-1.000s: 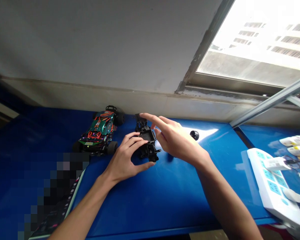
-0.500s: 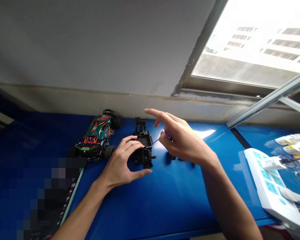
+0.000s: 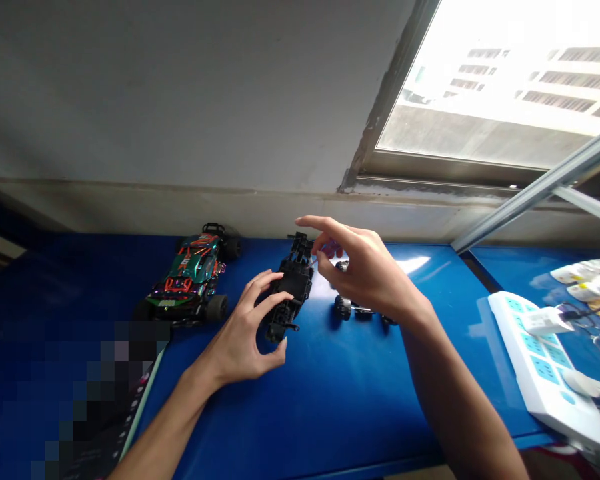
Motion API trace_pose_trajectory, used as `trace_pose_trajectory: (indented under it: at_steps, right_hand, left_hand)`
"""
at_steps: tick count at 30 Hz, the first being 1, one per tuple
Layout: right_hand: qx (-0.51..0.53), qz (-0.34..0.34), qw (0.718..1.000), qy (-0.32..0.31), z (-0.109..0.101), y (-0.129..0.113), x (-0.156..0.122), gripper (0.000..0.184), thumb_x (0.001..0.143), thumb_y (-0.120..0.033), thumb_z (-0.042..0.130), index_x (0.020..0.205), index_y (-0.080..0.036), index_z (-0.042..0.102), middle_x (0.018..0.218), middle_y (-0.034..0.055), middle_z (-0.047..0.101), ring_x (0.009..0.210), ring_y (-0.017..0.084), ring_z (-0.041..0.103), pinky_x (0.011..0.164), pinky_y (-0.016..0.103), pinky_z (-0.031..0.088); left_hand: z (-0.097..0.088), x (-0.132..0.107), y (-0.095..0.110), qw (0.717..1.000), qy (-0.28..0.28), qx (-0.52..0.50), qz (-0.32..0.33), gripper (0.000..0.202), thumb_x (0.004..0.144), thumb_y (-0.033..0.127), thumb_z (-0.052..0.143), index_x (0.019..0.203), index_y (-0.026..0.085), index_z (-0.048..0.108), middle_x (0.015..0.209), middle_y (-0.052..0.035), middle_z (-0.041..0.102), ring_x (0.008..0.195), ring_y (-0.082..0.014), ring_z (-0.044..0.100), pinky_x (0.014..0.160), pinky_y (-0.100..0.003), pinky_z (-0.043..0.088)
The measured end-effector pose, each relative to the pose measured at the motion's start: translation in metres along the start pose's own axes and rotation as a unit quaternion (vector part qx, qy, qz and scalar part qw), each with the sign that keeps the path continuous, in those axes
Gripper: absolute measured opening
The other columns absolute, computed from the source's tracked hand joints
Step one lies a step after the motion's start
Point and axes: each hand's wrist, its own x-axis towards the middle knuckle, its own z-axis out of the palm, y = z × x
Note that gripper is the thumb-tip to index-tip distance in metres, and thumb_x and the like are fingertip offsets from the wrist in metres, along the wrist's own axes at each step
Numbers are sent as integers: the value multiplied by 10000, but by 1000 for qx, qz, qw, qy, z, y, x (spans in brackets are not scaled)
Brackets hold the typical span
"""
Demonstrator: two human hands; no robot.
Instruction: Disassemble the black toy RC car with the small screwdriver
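A black toy-car chassis (image 3: 294, 283) lies at a slant near the middle of the blue table. My left hand (image 3: 250, 327) grips it from the left, its fingertips on the chassis's left side and top and its thumb by the near end. Between the thumb and fingers of my right hand (image 3: 357, 267) is a small screwdriver (image 3: 333, 250) with a purplish handle, mostly hidden by the fingers. The index finger stretches out past it, and the thin shaft points at the chassis's right edge. Partly beneath my right hand stands a wheel-and-axle assembly (image 3: 344, 308).
An assembled green and orange toy car (image 3: 185, 273) stands to the left. A dark screen-like device (image 3: 130, 400), partly pixelated, is at the lower left. On the right lie a white power strip (image 3: 545, 373) with plugs and some white bottles (image 3: 587, 270). Behind the table are a wall and window.
The chassis has tilted, its far end swinging right and its near end left. My left thumb has shifted left with it. More of the wheel assembly now shows under my right hand.
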Motion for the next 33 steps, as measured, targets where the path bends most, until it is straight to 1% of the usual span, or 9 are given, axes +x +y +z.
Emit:
trace_pose_trajectory:
  at_steps: [4,10,16,20,22,26,28,30,33]
  right_hand:
    - [-16,-3,1000,-14,5,5,2,515,973,-69,531,1466,-202,597,1023,46,719,841,152,628,805,276,490]
    - [-80,17,994,-66,5,12,2,503,1030,-80,448,1494,-230,572,1034,87,725,893,201,644,802,320,494]
    - [-61,30,995,-74,3,18,2,489,1019,-109,483,1488,-212,576,1003,81,733,827,181,643,746,301,493]
    - [2,19,999,-26,2,19,3,483,965,-100,551,1429,-216,619,981,47,763,815,157,668,781,292,512]
    - [53,41,997,37,1,22,4,401,931,-122,613,1318,-207,676,938,26,778,784,145,689,798,288,537]
    - [144,112,969,165,-2,31,7,136,887,-290,748,972,-184,742,856,36,771,772,169,718,764,307,575]
    - [160,129,955,215,-3,36,8,177,892,-361,757,941,-193,738,850,37,758,794,179,719,765,320,577]
    - [172,125,944,254,-6,37,7,214,920,-400,731,1005,-204,732,856,26,728,801,174,715,764,321,574]
    - [214,119,933,262,-10,35,5,263,965,-443,670,1117,-229,684,847,3,647,800,167,707,770,325,581]
  left_hand:
    - [2,1,-7,999,8,-13,-40,666,816,95,636,1461,254,583,1641,-121,413,1409,-337,573,1213,-522,487]
    - [-5,11,-11,995,76,37,-60,539,916,166,588,1442,270,649,1551,-91,570,1413,-324,562,1217,-565,468]
    - [-24,32,-17,981,128,114,-91,489,929,140,514,1347,255,740,1539,-89,582,1431,-333,544,1211,-583,475]
    - [-28,43,-14,972,168,138,-88,508,909,102,482,1322,224,751,1484,-107,624,1394,-322,576,1225,-562,462]
    - [-28,48,-12,976,134,154,-74,491,914,186,565,1382,224,710,1495,-109,620,1456,-360,502,1247,-595,419]
    - [-34,60,-19,980,-18,194,-38,773,802,236,711,1556,224,543,1546,-120,565,1570,-424,316,1258,-611,381]
    - [-39,67,-25,971,-65,226,-31,794,730,190,746,1507,258,595,1471,-137,588,1540,-438,365,1216,-616,419]
    - [-42,72,-30,968,-72,239,-24,684,692,157,764,1366,255,697,1378,-146,613,1449,-429,485,1169,-588,466]
    - [-43,77,-32,980,-65,185,-18,440,692,148,775,1120,250,765,1328,-111,654,1193,-338,689,1041,-453,566]
